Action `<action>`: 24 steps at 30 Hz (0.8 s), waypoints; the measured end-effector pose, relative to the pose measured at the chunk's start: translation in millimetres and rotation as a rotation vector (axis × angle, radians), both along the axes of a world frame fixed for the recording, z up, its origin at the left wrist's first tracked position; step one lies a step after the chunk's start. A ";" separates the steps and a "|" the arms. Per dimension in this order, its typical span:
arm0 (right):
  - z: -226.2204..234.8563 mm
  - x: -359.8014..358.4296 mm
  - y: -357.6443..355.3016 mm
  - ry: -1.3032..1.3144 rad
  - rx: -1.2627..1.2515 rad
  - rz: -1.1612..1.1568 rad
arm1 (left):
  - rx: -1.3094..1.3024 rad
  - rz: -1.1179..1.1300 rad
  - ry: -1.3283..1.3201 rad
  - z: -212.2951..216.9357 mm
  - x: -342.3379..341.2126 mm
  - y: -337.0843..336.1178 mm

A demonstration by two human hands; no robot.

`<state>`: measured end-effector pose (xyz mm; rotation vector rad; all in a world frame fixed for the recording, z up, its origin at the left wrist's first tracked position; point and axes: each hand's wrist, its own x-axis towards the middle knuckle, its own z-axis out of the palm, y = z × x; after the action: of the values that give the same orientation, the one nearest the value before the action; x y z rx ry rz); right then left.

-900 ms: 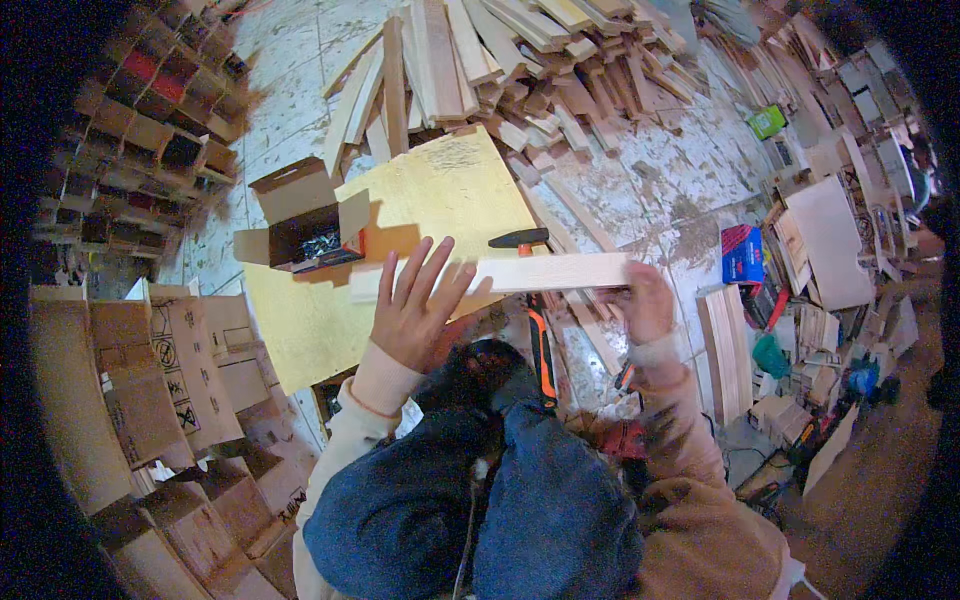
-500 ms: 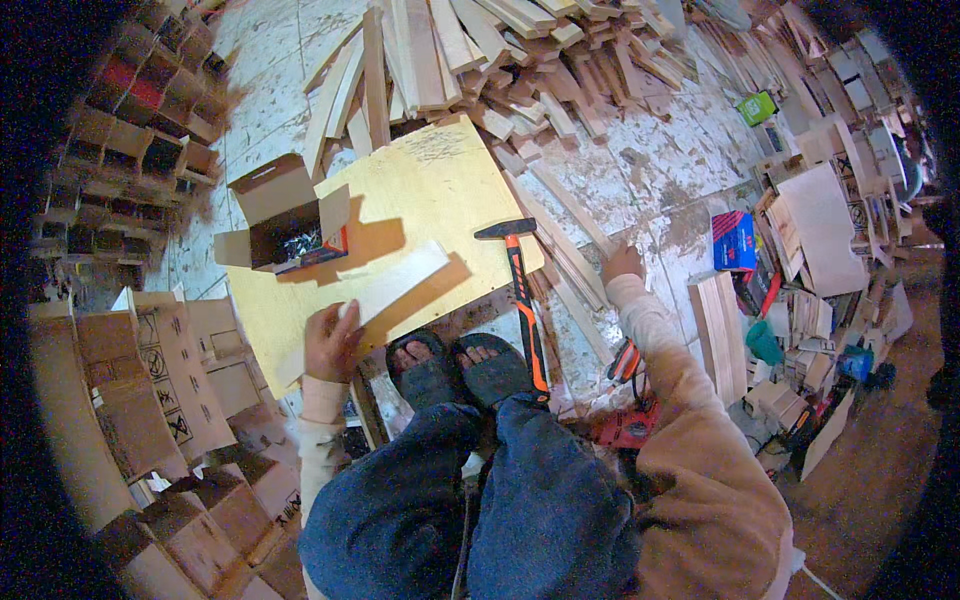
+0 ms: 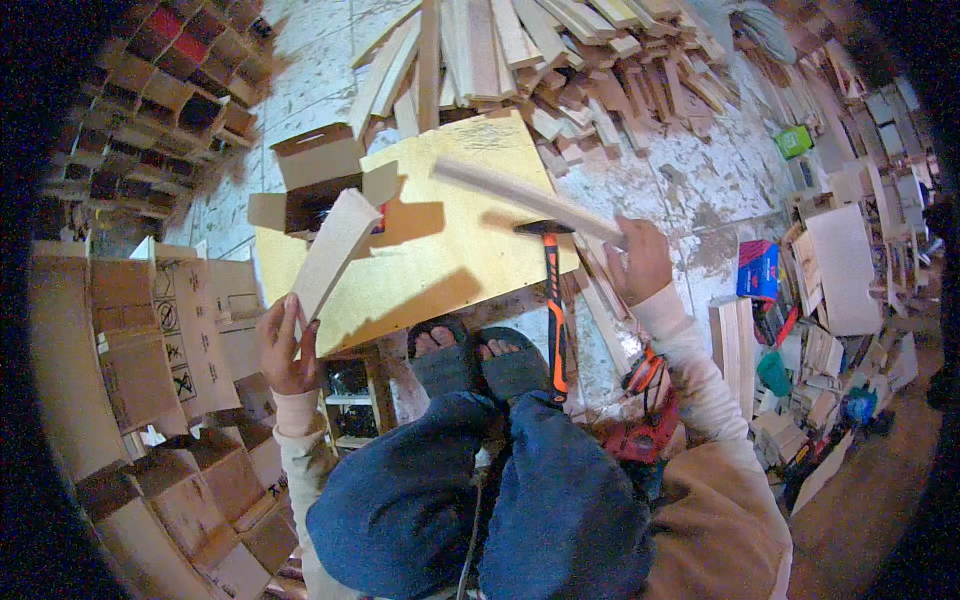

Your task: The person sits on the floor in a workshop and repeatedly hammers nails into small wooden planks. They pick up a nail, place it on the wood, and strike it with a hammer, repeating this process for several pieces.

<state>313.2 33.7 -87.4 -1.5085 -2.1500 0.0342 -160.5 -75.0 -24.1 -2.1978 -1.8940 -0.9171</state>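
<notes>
Gripping one wooden slat (image 3: pixel 340 245) in the left hand (image 3: pixel 287 345), a second slat (image 3: pixel 530 200) in the right hand (image 3: pixel 643 260) near the hammer (image 3: pixel 556 320), mostly over the yellow board (image 3: pixel 420 262); seemingly positioning both, calling for steady alignment.

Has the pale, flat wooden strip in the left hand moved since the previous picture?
Yes, leftward: the far end of the pale, flat wooden strip now overlaps, in view, the open brown cardboard box; before, it was right of this box.

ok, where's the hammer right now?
Head view, just right of centre: the hammer has its head over the yellow board's right end, left of the right hand, its handle beside the right sandal.
</notes>
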 end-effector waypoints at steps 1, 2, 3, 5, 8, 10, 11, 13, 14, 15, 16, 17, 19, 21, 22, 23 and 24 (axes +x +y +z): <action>5.1 -14.2 3.7 -0.004 -0.018 0.069 | 0.014 0.007 -0.020 1.0 2.2 1.2; 8.2 -28.1 7.8 -0.011 -0.026 0.139 | 0.034 -0.004 -0.037 2.3 3.8 2.4; 8.9 -42.3 12.3 0.006 -0.019 0.219 | 0.000 0.017 -0.024 4.3 4.5 3.2; 4.0 -73.3 22.8 -0.031 -0.029 0.381 | -0.005 -0.019 0.009 3.4 8.6 7.9; -10.0 -118.8 29.6 -0.059 -0.034 0.543 | -0.049 -0.042 -0.096 -8.0 19.5 16.7; -20.5 -144.8 32.1 -0.066 -0.058 0.586 | -0.018 -0.121 -0.114 -20.4 23.5 28.3; -25.3 -155.3 33.6 -0.069 -0.080 0.591 | -0.042 -0.135 -0.132 -27.4 24.9 33.6; -32.9 -166.5 35.5 -0.073 -0.064 0.650 | -0.061 -0.137 -0.083 -42.1 27.3 41.9; -35.4 -167.2 33.9 -0.039 -0.045 0.610 | -0.149 -0.122 -0.146 -48.0 26.7 44.7; -37.5 -165.5 33.4 -0.011 -0.030 0.564 | -0.224 -0.113 -0.213 -54.1 27.3 46.6; -38.6 -161.2 31.2 0.017 -0.014 0.504 | -0.325 -0.094 -0.295 -58.9 27.4 47.2; -39.3 -155.6 28.5 -0.016 -0.147 0.380 | -0.177 -0.134 -0.046 -63.0 28.6 45.7; -39.0 -142.3 20.3 0.145 0.008 0.242 | -0.188 -0.147 -0.004 -69.8 32.7 45.0; -38.1 -131.0 13.5 0.247 0.079 0.167 | -0.210 -0.187 0.024 -74.8 37.4 47.8; -38.3 -129.0 11.1 0.300 0.008 0.166 | -0.209 -0.185 0.050 -76.8 40.9 47.0; -38.5 -127.3 10.3 0.353 -0.060 0.159 | -0.206 -0.175 0.046 -79.6 45.3 47.8; -39.5 -128.5 9.7 0.408 -0.138 0.150 | -0.208 -0.166 0.047 -81.8 48.5 47.1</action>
<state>184.7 43.4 -126.9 -1.2752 -1.9511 0.5067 -112.0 -27.8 -105.9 -2.5039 -1.8849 -0.7108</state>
